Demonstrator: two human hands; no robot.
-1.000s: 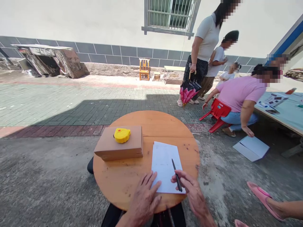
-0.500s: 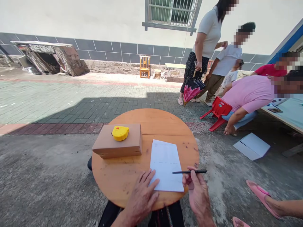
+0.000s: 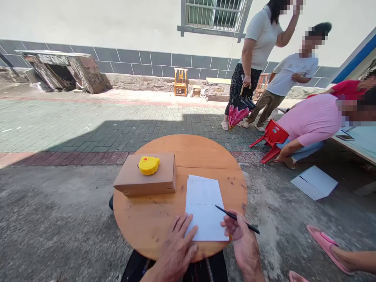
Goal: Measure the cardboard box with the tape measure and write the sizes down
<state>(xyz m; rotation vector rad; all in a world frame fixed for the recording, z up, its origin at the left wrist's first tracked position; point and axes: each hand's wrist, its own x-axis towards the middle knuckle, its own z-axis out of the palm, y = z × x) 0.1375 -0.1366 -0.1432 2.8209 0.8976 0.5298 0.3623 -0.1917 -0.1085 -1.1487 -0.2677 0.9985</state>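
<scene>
White paper (image 3: 204, 194) lies on the round wooden table (image 3: 205, 150), with a faint line of marks across its middle. My left hand (image 3: 178, 244) rests flat with fingers spread, its fingertips on the paper's lower left edge. A black pen (image 3: 249, 227) is gripped in my right hand (image 3: 243, 243), near the paper's lower right side. The pen slants, its tip pointing up and left over the sheet; whether it touches the paper I cannot tell. To the left sits a brown cardboard box (image 3: 129, 181) with a yellow tape measure (image 3: 149, 165) on top.
Two people stand beyond the table at right, one holding a folded umbrella (image 3: 237, 113). A person in pink bends from a red chair (image 3: 273, 135). A white box (image 3: 315, 182) lies on the ground. Someone's foot in a pink slipper (image 3: 324, 241) is at lower right.
The pen in my right hand has tilted, its tip now higher and its rear end lower. My left hand stays on the paper. One standing person has raised an arm; the other has turned.
</scene>
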